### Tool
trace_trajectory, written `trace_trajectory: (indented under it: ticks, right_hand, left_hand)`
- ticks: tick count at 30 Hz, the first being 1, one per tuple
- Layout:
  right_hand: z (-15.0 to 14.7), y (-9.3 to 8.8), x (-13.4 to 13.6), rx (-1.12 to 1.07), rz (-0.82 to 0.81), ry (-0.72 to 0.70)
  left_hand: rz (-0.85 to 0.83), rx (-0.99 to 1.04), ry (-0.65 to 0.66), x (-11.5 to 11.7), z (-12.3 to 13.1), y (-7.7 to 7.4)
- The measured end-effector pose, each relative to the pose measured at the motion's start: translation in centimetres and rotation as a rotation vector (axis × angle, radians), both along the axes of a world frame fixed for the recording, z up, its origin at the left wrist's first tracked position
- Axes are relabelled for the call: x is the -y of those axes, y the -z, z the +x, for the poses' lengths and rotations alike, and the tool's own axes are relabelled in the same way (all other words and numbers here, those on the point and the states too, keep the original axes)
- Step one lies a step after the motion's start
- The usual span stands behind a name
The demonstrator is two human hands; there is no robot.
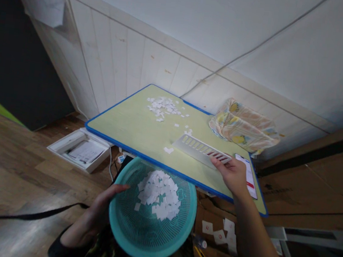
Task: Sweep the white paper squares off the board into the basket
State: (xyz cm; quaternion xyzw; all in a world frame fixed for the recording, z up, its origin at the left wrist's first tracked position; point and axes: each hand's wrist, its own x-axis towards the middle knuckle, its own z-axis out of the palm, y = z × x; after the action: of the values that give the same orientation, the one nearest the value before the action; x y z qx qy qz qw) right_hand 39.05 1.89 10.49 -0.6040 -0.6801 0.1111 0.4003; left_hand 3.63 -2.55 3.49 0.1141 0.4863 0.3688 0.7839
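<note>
My left hand [105, 203] grips the left rim of a round turquoise plastic basket [148, 245], its thumb over the edge. Inside the basket lies a heap of small white paper pieces [159, 193]. The basket sits close to my body, under the table's front edge. My right hand [232, 174] is closed on the right end of a white slotted plastic strip [198, 150], held tilted on or just above the table. A few paper pieces [168, 149] lie beside the strip's left end. Farther back is a larger scattered pile of paper pieces [163, 106].
The yellow-green table [119, 118] has a blue edge and stands against the wall. A patterned cloth-lined basket [242, 126] is at its back right, a phone [251, 179] at its right edge. An open white box [79, 149] is on the floor at left; a yellow cutter [200, 255] lies below right.
</note>
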Motion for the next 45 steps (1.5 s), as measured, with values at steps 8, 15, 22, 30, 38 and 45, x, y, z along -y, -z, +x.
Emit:
trace_trajectory:
  ticks: [8,15,22,30,38,45]
  right_hand:
    - [-1.0,-0.3,-2.0,-0.025,0.026,-0.002]
    - [-1.5,-0.5,-1.8,-0.02,-0.025,-0.054]
    - [-2.3,-0.3,-1.8,-0.027,0.039,0.003]
    - [-0.7,-0.1,3.3,0.023,0.125,0.102]
    - [-1.4,0.4,-0.9,-0.037,-0.047,-0.019]
    - [-4.6,0.6,-9.0,0.024,-0.044,-0.174]
  left_hand:
    - [-0.009,-0.01,-0.012,-0.1,0.3,-0.3]
    - [0.01,0.01,-0.011,0.0,0.2,0.3]
    - [0.01,-0.012,-0.005,-0.1,0.3,-0.2]
    - [-0.016,-0.019,-0.031,-0.1,0.4,-0.7]
    - [-0.018,-0.032,-0.021,-0.2,0.4,0.1]
    - [-0.013,-0.011,-0.02,-0.1,0.5,0.2]
